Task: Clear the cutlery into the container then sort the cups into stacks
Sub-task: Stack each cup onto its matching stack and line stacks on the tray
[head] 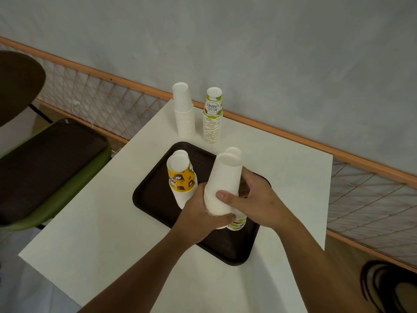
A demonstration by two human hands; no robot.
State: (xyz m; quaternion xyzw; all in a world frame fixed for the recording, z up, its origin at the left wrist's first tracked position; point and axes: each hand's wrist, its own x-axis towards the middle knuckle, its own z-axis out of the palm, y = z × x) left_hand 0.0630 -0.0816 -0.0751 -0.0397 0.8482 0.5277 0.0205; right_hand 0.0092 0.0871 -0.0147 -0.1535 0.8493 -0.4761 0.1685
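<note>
Step in hand: sorting cups. No cutlery or container is in view.

The held stack [223, 177], plain white cups turned upside down, sits at frame centre above the tray [153, 199], slightly tilted. The left hand [203, 211] has its grip wrapped round the stack's lower rims. The right hand [259, 197] grasps the same stack higher up, thumb across the front and fingers behind.

At the foot of the held stack a green-print cup [237, 225] shows. Whether it is nested into the stack cannot be told. Left of centre, a yellow cup [180, 179] tops a short pile on the tray.

At upper centre, on the desk [90, 222] beyond the tray, stand the white stack [184, 114] and, just beside it on the right, the summer stack [213, 118]. Both are upright and not touching.

Judgement: the held cups belong on the white stack. Check first that the green-print cup is free of them. Keep one hand low on the rims, line the stack up over the white stack's top and lower it straight down. Stay clear of the summer stack, which is tall and would likely topple if brushed.
</note>
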